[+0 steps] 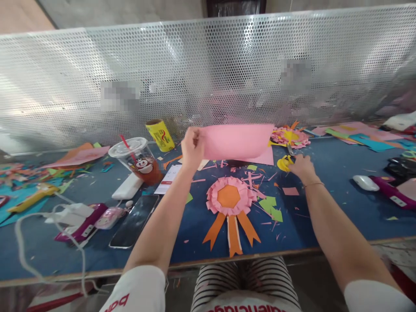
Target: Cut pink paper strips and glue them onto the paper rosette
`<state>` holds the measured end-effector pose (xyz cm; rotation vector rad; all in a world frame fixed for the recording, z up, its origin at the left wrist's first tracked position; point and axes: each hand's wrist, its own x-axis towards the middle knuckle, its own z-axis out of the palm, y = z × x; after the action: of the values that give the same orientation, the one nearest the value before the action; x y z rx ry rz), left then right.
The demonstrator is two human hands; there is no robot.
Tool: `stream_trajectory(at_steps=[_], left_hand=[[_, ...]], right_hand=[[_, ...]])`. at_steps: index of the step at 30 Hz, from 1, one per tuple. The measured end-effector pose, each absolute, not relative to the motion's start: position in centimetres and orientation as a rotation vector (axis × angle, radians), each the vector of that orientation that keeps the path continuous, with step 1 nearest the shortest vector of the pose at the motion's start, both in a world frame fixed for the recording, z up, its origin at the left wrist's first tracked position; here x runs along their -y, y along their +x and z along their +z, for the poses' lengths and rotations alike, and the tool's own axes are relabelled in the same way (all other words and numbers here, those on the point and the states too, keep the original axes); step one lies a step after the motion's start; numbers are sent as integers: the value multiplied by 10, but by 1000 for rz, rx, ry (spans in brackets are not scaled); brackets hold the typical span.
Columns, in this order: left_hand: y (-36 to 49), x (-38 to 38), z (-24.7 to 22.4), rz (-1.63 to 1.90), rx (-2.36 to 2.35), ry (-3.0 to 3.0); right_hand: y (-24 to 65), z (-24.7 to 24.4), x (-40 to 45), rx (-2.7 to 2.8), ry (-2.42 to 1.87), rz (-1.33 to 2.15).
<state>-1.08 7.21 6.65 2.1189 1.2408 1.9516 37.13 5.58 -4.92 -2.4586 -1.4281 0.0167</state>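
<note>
My left hand (193, 147) pinches the left end of a pink paper sheet (237, 141), raised above the table and curved along its length. At the yellow-handled scissors (285, 163) is my right hand (303, 168), its fingertips on or beside the handles; whether it grips them is unclear. The blades point toward a pink and yellow paper rosette (291, 137). Nearer the front edge lies a pink pleated rosette (230, 196) with an orange centre and orange tails (234, 234). Green paper pieces (271, 208) and pink scraps lie around it.
A drink cup (134, 160) with a red straw, a yellow can (160, 135), a black phone (134, 222) and white cables (19, 238) occupy the left. Coloured paper (364, 132) and a purple item (393, 193) lie right. A perforated metal screen (195, 60) stands behind.
</note>
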Motion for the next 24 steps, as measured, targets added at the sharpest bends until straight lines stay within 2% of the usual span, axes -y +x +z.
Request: stream_trajectory(at_steps=[5, 11, 18, 21, 24], left_hand=[[-27, -35, 118, 2212, -1184, 1978], [-54, -13, 141, 2282, -1229, 2032], [-58, -28, 136, 2055, -1245, 2204], [-52, -41, 124, 1878, -1312, 2320], [-43, -49, 112, 1595, -1379, 2459]], right_hand=[[380, -56, -66, 1470, -2533, 39], [390, -53, -67, 1610, -2587, 215], [404, -49, -60, 1268, -2465, 158], [393, -38, -60, 1150, -2194, 181], [359, -26, -55, 1095, -1737, 391]])
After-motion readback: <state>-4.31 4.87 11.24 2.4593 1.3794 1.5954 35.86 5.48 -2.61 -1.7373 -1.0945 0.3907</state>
